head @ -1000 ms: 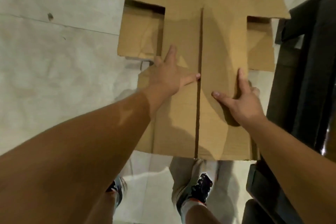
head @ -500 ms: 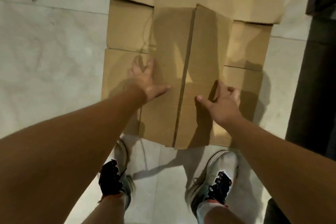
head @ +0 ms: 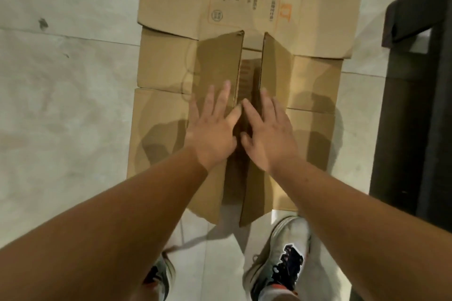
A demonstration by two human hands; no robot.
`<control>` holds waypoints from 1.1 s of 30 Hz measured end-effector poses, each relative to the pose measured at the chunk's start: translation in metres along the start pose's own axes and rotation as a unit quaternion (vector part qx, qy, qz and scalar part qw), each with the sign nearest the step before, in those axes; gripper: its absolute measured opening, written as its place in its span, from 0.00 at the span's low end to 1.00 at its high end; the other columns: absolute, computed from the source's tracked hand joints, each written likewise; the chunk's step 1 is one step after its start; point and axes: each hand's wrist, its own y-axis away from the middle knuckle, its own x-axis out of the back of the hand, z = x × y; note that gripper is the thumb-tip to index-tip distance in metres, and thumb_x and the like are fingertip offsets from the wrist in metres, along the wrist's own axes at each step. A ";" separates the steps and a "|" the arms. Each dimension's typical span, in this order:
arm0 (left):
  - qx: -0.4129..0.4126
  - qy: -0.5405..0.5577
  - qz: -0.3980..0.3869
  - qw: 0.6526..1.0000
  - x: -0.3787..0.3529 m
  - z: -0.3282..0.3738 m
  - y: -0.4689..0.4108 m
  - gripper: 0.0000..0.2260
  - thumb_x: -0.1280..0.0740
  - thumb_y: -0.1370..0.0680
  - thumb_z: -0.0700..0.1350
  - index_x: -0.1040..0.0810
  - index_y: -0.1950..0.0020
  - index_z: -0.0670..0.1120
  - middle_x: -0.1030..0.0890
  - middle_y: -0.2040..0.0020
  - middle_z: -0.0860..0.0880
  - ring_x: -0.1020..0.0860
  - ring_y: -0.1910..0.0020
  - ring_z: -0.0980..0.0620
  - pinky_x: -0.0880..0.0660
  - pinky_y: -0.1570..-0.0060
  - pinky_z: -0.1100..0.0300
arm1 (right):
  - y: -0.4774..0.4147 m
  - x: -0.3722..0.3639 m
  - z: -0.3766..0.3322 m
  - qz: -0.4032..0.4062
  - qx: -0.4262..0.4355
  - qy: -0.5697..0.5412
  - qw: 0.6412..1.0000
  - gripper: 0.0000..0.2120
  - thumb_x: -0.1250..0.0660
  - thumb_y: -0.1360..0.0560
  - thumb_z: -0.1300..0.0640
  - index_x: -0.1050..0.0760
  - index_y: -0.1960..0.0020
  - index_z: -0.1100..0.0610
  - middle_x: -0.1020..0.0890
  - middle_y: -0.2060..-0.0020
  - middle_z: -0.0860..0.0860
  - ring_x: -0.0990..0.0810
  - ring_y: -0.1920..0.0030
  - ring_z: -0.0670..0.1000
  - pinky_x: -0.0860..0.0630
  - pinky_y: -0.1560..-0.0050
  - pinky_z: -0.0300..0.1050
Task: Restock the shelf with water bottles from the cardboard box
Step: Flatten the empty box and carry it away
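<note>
A brown cardboard box [head: 166,66] lies opened out flat on the pale floor, with printed text on its far panel. Two centre flaps rise along the middle seam, a narrow gap between them. My left hand [head: 211,127] lies flat on the left flap, fingers spread. My right hand [head: 267,132] lies flat on the right flap, fingers spread, right beside the left hand. Neither hand holds anything. No water bottles are in view.
A dark shelf unit [head: 415,105] stands along the right edge. Pale floor tiles [head: 61,105] spread to the left. My two shoes [head: 281,259] stand just below the box's near edge.
Both hands have slid inward to the centre seam and now lie side by side. The two centre flaps have parted, showing a gap. The view has moved closer over the box.
</note>
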 end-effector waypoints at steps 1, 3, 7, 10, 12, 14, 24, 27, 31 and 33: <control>-0.004 -0.002 -0.012 1.000 0.000 -0.005 -0.001 0.37 0.38 0.22 0.60 0.55 0.19 0.59 0.71 0.21 0.46 0.65 0.20 0.39 0.54 0.25 0.31 | -0.005 -0.003 0.007 -0.007 -0.008 0.019 1.000 0.35 0.42 0.18 0.42 0.58 0.18 0.43 0.62 0.19 0.55 0.60 0.19 0.59 0.55 0.20 0.59; -0.006 0.014 -0.020 1.000 0.001 -0.017 0.008 0.40 0.38 0.22 0.60 0.59 0.19 0.57 0.71 0.21 0.46 0.62 0.20 0.40 0.52 0.23 0.34 | -0.002 -0.005 0.020 -0.016 -0.014 0.019 1.000 0.35 0.43 0.19 0.41 0.60 0.19 0.41 0.63 0.19 0.54 0.59 0.19 0.59 0.54 0.21 0.59; 0.008 0.040 0.052 0.998 0.014 -0.055 0.043 0.44 0.30 0.26 0.59 0.48 0.18 0.46 0.49 0.19 0.38 0.36 0.25 0.38 0.30 0.31 0.41 | 0.030 0.012 0.044 -0.007 -0.050 -0.030 0.998 0.39 0.37 0.19 0.48 0.58 0.18 0.47 0.62 0.19 0.53 0.52 0.19 0.60 0.45 0.21 0.58; 0.099 0.025 0.034 0.994 0.024 -0.087 0.060 0.44 0.26 0.28 0.58 0.44 0.20 0.44 0.45 0.19 0.39 0.34 0.25 0.37 0.28 0.33 0.38 | 0.050 0.022 0.077 0.007 -0.139 -0.019 0.990 0.43 0.33 0.21 0.49 0.58 0.17 0.50 0.63 0.19 0.52 0.51 0.19 0.61 0.40 0.24 0.60; 0.154 0.008 -0.012 0.988 0.021 -0.106 0.066 0.47 0.31 0.27 0.66 0.50 0.18 0.46 0.54 0.17 0.42 0.45 0.21 0.37 0.38 0.28 0.32 | 0.054 0.021 0.102 -0.007 -0.194 -0.014 0.981 0.43 0.36 0.20 0.43 0.61 0.18 0.51 0.67 0.20 0.50 0.56 0.19 0.60 0.46 0.23 0.62; 0.191 -0.030 -0.060 0.979 0.007 -0.122 0.060 0.51 0.43 0.28 0.77 0.60 0.18 0.48 0.68 0.19 0.46 0.60 0.19 0.38 0.51 0.25 0.30 | 0.047 0.013 0.128 -0.060 -0.235 -0.026 0.970 0.44 0.42 0.21 0.35 0.66 0.19 0.49 0.72 0.22 0.48 0.66 0.20 0.58 0.55 0.23 0.63; 0.198 0.007 -0.018 0.980 -0.017 -0.149 -0.084 0.53 0.54 0.32 0.82 0.68 0.20 0.50 0.68 0.19 0.47 0.67 0.20 0.42 0.56 0.24 0.33 | -0.108 0.001 0.136 -0.039 -0.198 -0.007 0.979 0.49 0.47 0.27 0.23 0.67 0.20 0.44 0.68 0.20 0.52 0.63 0.20 0.60 0.56 0.23 0.64; 0.231 0.038 0.018 0.972 0.007 -0.157 -0.124 0.53 0.52 0.31 0.82 0.68 0.20 0.52 0.68 0.19 0.47 0.65 0.20 0.41 0.55 0.25 0.31 | -0.148 0.026 0.149 0.018 -0.268 -0.059 0.962 0.48 0.46 0.27 0.24 0.64 0.19 0.44 0.66 0.20 0.53 0.61 0.20 0.63 0.52 0.23 0.67; 0.284 0.071 0.024 0.956 0.026 -0.176 -0.158 0.50 0.50 0.31 0.82 0.70 0.21 0.57 0.69 0.19 0.47 0.61 0.20 0.36 0.50 0.28 0.28 | -0.171 0.045 0.177 0.032 -0.345 -0.053 0.937 0.53 0.42 0.31 0.21 0.64 0.19 0.44 0.62 0.19 0.56 0.56 0.21 0.67 0.49 0.24 0.70; 0.305 0.093 0.023 0.947 0.026 -0.186 -0.168 0.49 0.49 0.31 0.81 0.68 0.21 0.59 0.63 0.18 0.42 0.50 0.21 0.34 0.41 0.29 0.32 | -0.180 0.049 0.186 0.029 -0.354 -0.088 0.931 0.57 0.35 0.34 0.23 0.61 0.19 0.45 0.50 0.20 0.60 0.46 0.23 0.69 0.40 0.27 0.70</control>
